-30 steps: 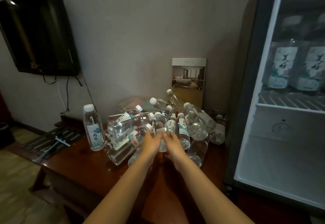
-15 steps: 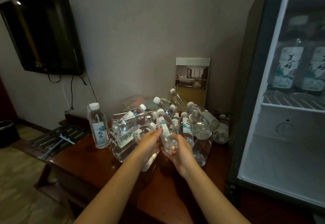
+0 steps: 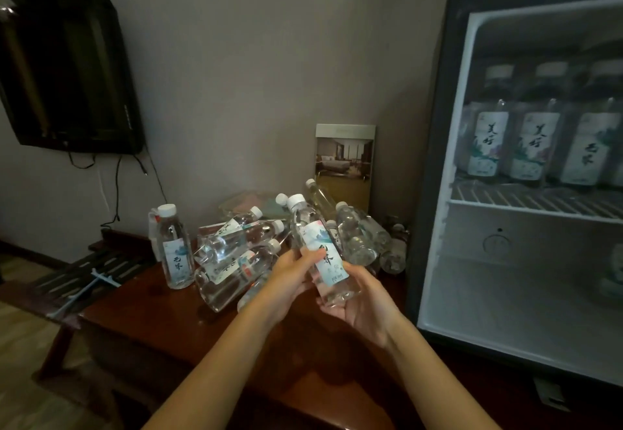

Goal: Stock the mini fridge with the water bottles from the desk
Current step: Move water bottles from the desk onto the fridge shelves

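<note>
I hold one clear water bottle (image 3: pixel 318 247) with a white cap and a pale label, tilted, above the desk. My left hand (image 3: pixel 291 273) grips its middle from the left and my right hand (image 3: pixel 359 298) cups its base from below. Behind it a heap of bottles (image 3: pixel 236 254) lies on the dark wooden desk (image 3: pixel 161 315), and one bottle (image 3: pixel 173 247) stands upright at the left. The open mini fridge (image 3: pixel 435 160) stands on the right, with 3 labelled bottles (image 3: pixel 529 136) upright on its wire shelf (image 3: pixel 526 198).
A framed room picture (image 3: pixel 344 163) leans on the wall behind the heap. A black TV (image 3: pixel 64 72) hangs at the left with cables below it. A low slatted rack (image 3: pixel 84 271) sits left of the desk. The fridge's lower compartment (image 3: pixel 505 294) is mostly bare.
Both hands have lifted one bottle out of the heap and raised it toward me and the right. The view has turned right, showing more of the fridge shelf.
</note>
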